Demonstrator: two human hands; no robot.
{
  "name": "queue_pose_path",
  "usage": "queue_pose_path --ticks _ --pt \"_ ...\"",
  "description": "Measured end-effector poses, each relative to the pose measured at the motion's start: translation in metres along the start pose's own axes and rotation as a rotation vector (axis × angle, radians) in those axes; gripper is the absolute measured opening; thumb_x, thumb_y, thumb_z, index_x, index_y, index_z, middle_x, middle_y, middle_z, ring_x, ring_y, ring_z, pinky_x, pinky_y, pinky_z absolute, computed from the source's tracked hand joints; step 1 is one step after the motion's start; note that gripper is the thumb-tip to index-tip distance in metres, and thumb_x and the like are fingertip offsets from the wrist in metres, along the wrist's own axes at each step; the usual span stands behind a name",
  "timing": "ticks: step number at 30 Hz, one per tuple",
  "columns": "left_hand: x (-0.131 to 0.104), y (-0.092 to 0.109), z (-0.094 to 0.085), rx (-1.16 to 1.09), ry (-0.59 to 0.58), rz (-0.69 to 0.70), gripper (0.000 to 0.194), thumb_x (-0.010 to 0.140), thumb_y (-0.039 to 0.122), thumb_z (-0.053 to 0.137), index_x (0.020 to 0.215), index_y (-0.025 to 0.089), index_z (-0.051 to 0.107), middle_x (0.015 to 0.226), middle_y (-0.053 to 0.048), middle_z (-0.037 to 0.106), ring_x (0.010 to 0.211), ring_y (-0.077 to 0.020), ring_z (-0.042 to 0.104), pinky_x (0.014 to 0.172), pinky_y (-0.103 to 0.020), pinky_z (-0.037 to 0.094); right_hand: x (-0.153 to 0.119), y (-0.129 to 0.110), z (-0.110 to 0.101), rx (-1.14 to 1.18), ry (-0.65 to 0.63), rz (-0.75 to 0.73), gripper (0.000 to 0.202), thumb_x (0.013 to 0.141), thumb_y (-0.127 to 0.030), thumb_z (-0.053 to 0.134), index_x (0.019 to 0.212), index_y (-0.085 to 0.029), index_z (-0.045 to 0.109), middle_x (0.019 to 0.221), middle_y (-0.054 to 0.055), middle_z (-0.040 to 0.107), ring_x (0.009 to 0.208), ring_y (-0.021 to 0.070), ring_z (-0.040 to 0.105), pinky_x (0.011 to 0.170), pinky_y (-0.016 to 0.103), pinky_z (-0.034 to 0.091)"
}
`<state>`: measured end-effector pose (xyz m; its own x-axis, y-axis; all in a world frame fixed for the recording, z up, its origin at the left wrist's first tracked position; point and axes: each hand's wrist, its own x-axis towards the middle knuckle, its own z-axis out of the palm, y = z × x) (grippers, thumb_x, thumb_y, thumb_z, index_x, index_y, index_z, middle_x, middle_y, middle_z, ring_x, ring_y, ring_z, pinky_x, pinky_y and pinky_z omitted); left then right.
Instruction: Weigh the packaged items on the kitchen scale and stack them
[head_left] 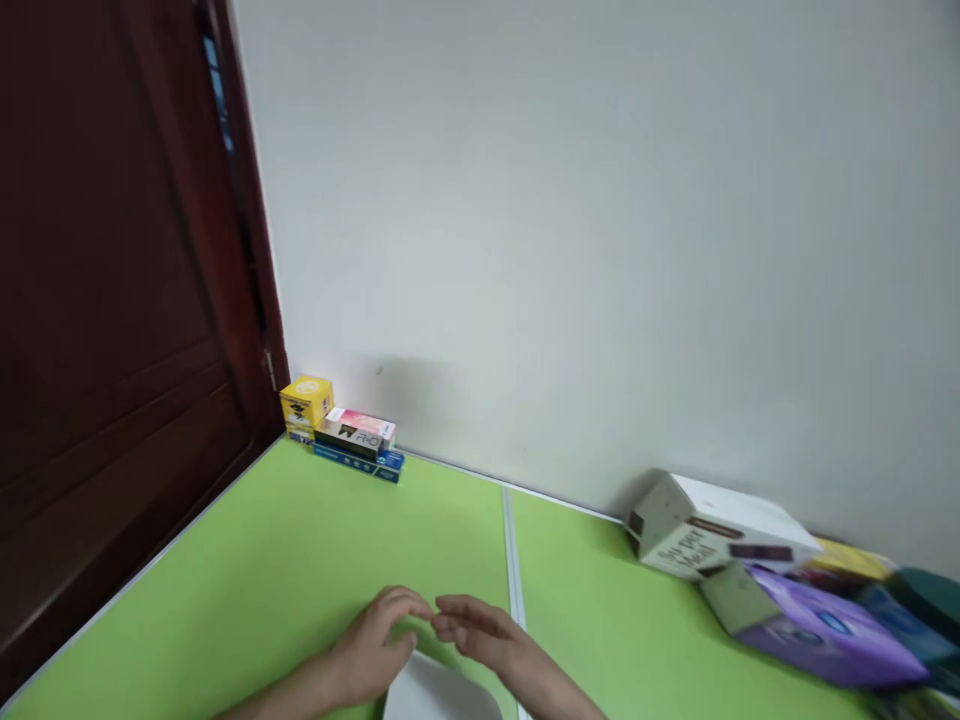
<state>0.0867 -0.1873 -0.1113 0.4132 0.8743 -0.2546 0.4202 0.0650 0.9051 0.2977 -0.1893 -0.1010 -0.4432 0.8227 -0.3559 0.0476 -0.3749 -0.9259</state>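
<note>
At the bottom middle, my left hand (379,645) curves over the green table, its thumb apart from the bent fingers and nothing between them. Its thumb tip is close to the top corner of a white flat-looking object (442,695); whether they touch I cannot tell. My right hand (484,635) reaches in from the other side, fingers stretched out and holding nothing. The fingertips of both hands nearly meet above the white object. Most of that object is cut off by the frame's lower edge, so its kind does not show.
Yellow boxes (307,400) stand in the far left corner beside stacked small cartons (352,440). Along the wall at right lie a white carton (731,525), a purple pack (825,625) and other packs. A strip (512,550) divides the green tabletop (435,520). A dark door (112,300) borders the left.
</note>
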Motion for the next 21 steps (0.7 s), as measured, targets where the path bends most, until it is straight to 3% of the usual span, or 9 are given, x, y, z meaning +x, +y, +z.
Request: queue_pose_path --ticks 3,6,10,13,16,21 --pt "0.005 -0.029 -0.028 -0.021 0.071 -0.001 0.03 0.075 0.014 0.051 0.099 0.024 0.066 0.13 -0.005 0.052 0.129 -0.0223 0.038 0.112 -0.041 0.019 0.041 -0.006 0.03 0.064 -0.012 0.039 0.042 0.071 -0.035 0.071 0.107 -0.015 0.063 0.11 0.012 0.068 0.102 0.0244 0.062 0.094 0.039 0.04" --pt "0.02 -0.062 -0.055 -0.107 0.15 0.012 0.028 0.075 0.014 0.05 0.098 0.02 0.065 0.118 -0.006 0.059 0.118 -0.0216 0.049 0.106 -0.038 0.03 0.078 -0.017 0.052 0.103 -0.028 0.081 0.04 0.07 -0.033 0.072 0.104 -0.014 0.064 0.107 0.012 0.069 0.097 0.0231 0.064 0.091 0.038 0.042" --pt "0.044 -0.098 -0.083 -0.241 0.171 -0.004 0.029 0.074 0.012 0.049 0.099 0.018 0.064 0.105 -0.006 0.067 0.104 -0.0223 0.058 0.094 -0.037 0.042 0.129 -0.023 0.073 0.165 -0.061 0.093 0.034 0.07 -0.03 0.072 0.1 -0.015 0.065 0.103 0.011 0.071 0.092 0.0201 0.066 0.086 0.034 0.044" --pt "0.064 -0.114 -0.11 -0.359 0.374 0.012 0.031 0.065 0.008 0.057 0.093 0.017 0.067 0.102 -0.007 0.069 0.103 -0.0237 0.06 0.094 -0.038 0.043 0.169 -0.024 0.084 0.165 -0.05 0.07 0.035 0.069 -0.031 0.072 0.099 -0.014 0.065 0.101 0.011 0.071 0.092 0.0207 0.066 0.088 0.035 0.044" --pt "0.09 -0.117 -0.159 -0.414 0.683 0.009 0.042 0.065 0.005 0.057 0.104 0.018 0.063 0.119 -0.01 0.062 0.119 -0.023 0.052 0.102 -0.037 0.037 0.209 -0.039 0.093 0.222 -0.018 -0.025 0.045 0.065 -0.031 0.074 0.105 -0.013 0.063 0.111 0.014 0.068 0.1 0.0235 0.064 0.096 0.039 0.04" --pt "0.143 -0.107 -0.256 -0.361 1.003 0.051 0.065 0.065 -0.002 0.048 0.127 0.019 0.046 0.14 -0.009 0.045 0.133 -0.0197 0.036 0.109 -0.034 0.028 0.283 -0.089 0.108 0.323 0.017 -0.235 0.049 0.057 -0.025 0.069 0.105 -0.017 0.061 0.124 0.013 0.06 0.119 0.0276 0.053 0.102 0.041 0.037"
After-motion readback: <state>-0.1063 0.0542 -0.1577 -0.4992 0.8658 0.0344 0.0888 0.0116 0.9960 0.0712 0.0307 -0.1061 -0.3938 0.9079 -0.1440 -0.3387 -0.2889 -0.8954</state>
